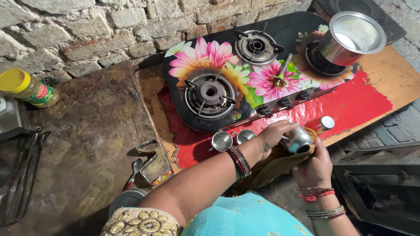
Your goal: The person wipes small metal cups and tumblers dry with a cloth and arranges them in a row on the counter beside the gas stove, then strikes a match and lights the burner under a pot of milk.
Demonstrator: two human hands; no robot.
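- Steel cup (pixel 299 140), small and shiny, sits tilted in both hands just in front of the flowered stove (pixel 245 70).
- Left hand (pixel 274 134) fingers curl over its rim.
- Right hand (pixel 316 168) cradles it through a mustard cloth (pixel 280 162), fingers closed.
- Wiping goes best, I'd say, turning the cup steadily inside the cloth.
- Two more cups (pixel 232 139) stand by the stove's front edge.

a flowered glass stove (pixel 245 65) sat on the red worktop (pixel 350 105), a tall steel pot (pixel 350 37) on its far burner. a yellow-lidded jar (pixel 27 88) stood against the brick wall (pixel 87 30), tongs (pixel 146 161) lying nearby.

Polished steel cup (pixel 299 140) against matt yellow cloth (pixel 280 164); glossy flowered glass stove (pixel 245 70); rough brick wall (pixel 87 30); worn painted wooden bench (pixel 367 100).
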